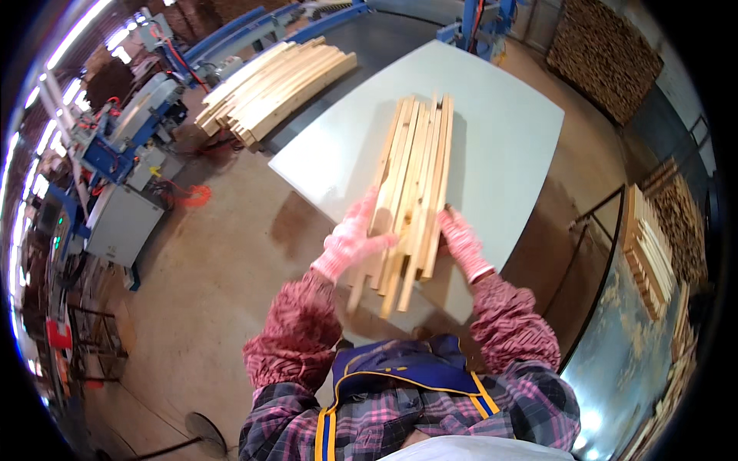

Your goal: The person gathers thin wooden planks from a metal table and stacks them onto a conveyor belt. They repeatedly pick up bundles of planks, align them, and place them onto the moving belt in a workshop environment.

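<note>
Head view: both patterned sleeves reach forward from the lower edge, forearms angled inward. The left hand (354, 240), gloved, lies along the bundle's left side, thumb spread apart from its fingers. The right hand (462, 240) flanks the right side; its finger closure I cannot tell. Between them, wooden strips (416, 169) extend lengthwise across the pale tabletop (503, 146).

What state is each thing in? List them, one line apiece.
Wood strips: side by side, near ends uneven, overhanging
Left hand: gloved, fingers spread
Right hand: gloved, at strips' right side
White table: partly covered
Board pile: stacked, ends uneven
Orange hose: coiled
</note>
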Demonstrator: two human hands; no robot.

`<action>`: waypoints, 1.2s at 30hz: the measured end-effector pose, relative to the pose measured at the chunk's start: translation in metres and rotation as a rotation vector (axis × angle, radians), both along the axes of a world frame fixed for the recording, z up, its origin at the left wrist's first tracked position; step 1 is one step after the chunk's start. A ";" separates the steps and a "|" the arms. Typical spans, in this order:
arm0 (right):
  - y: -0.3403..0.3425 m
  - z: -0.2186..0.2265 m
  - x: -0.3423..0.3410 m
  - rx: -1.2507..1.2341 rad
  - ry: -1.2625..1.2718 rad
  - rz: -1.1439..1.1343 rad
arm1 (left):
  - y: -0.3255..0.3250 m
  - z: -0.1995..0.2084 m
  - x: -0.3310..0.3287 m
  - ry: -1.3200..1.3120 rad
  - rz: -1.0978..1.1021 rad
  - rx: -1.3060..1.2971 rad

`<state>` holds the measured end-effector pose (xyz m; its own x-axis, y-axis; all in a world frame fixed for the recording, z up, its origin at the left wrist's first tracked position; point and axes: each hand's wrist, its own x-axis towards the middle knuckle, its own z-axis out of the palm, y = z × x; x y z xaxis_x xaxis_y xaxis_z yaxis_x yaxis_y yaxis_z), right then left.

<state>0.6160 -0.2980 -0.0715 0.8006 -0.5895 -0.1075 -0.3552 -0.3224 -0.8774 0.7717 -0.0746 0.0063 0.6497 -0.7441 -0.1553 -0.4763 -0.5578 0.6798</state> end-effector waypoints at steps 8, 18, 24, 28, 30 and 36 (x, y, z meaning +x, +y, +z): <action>0.072 0.055 0.073 -0.100 0.464 -0.119 | 0.175 -0.027 -0.018 0.069 -0.215 -0.288; 0.124 0.013 0.330 -0.216 0.296 -0.197 | 0.225 -0.064 0.280 -0.316 0.031 -0.336; 0.085 0.005 0.512 -0.251 0.005 -0.449 | 0.241 -0.041 0.333 -0.531 -0.059 -0.419; 0.032 -0.027 0.488 0.174 -0.319 -0.222 | 0.278 -0.041 0.364 -0.282 -0.051 -0.401; 0.032 -0.019 0.496 0.523 -0.273 -0.382 | 0.303 -0.065 0.401 -0.246 0.031 -0.370; 0.080 0.065 0.534 -0.209 0.520 -0.603 | 0.254 -0.036 0.477 -0.093 0.138 -0.537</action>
